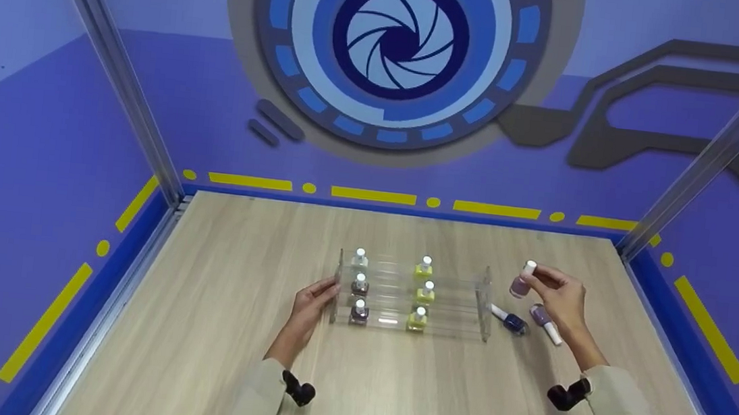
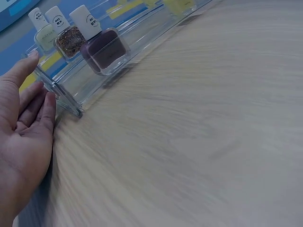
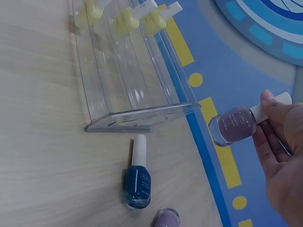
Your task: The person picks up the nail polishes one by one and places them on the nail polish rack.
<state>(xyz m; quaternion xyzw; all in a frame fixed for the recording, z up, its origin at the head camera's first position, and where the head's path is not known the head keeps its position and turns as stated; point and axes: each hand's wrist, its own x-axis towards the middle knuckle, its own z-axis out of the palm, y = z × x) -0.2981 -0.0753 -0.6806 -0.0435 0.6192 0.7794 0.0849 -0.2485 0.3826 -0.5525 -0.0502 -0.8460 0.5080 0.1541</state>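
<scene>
A clear tiered display rack (image 1: 455,306) stands on the table, holding several nail polish bottles in two columns. The left column has a pale bottle (image 2: 45,37), a glittery one (image 2: 71,41) and a dark purple one (image 2: 105,49); the right column's are yellow (image 1: 425,294). My left hand (image 1: 311,303) touches the rack's left end panel, its fingers loosely bent against it. Beyond the right end, my right hand (image 1: 563,297) pinches a mauve nail polish bottle (image 3: 233,126) by its white cap, raised and tilted. Below it lie a dark blue bottle (image 3: 138,185) and another mauve bottle (image 1: 540,314).
The wooden tabletop (image 1: 236,256) runs back to a blue and purple printed wall (image 1: 169,100). Metal frame posts (image 1: 125,69) rise at both back corners.
</scene>
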